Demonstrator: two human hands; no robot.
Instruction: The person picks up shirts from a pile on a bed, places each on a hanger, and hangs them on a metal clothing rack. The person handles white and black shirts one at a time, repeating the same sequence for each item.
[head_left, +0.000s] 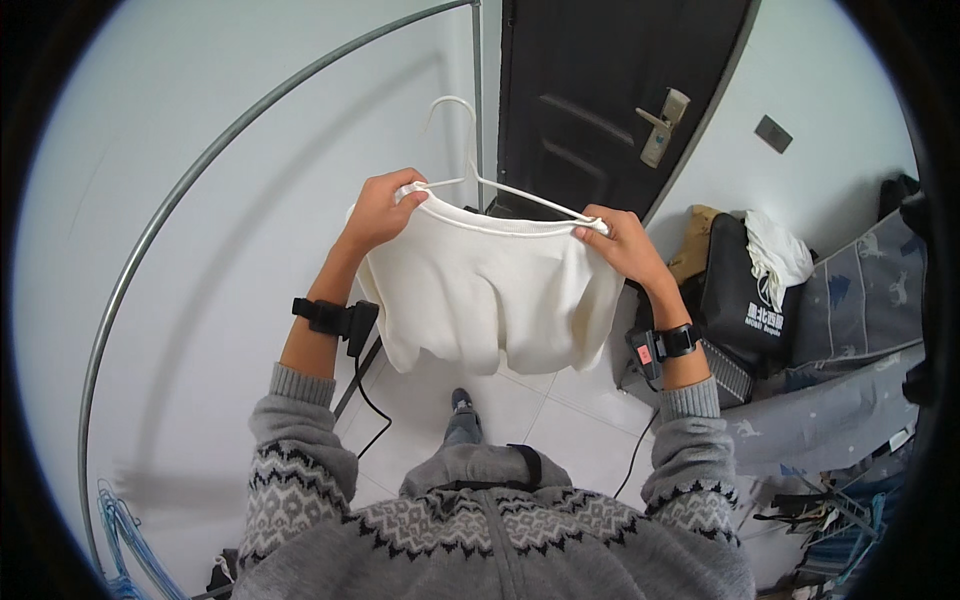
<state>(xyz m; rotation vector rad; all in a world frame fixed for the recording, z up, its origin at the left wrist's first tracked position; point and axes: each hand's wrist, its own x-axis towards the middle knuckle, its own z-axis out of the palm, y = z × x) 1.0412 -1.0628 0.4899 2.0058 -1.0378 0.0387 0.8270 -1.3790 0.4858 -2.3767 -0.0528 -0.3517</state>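
Note:
A white garment (pixel 480 290) with a ribbed neckline hangs stretched out in front of me, its lower edge bunched and loose. The arms of a white hanger (pixel 540 201) run into the neckline, and its hook points up and curls left. My left hand (pixel 384 210) grips the garment's left corner where the hanger arm enters it. At the opposite corner my right hand (pixel 620 245) pinches the cloth with the thumb on the near side. Whether the fingers also hold the hanger's ends inside the cloth I cannot tell.
A curved metal rail (pixel 190 180) arcs along the left wall, with blue hangers (pixel 130 530) low at its left end. Beyond the garment stands a dark door (pixel 590 110) with a metal handle. Black bags (pixel 745 275) and patterned grey fabric (pixel 860 290) crowd the right side.

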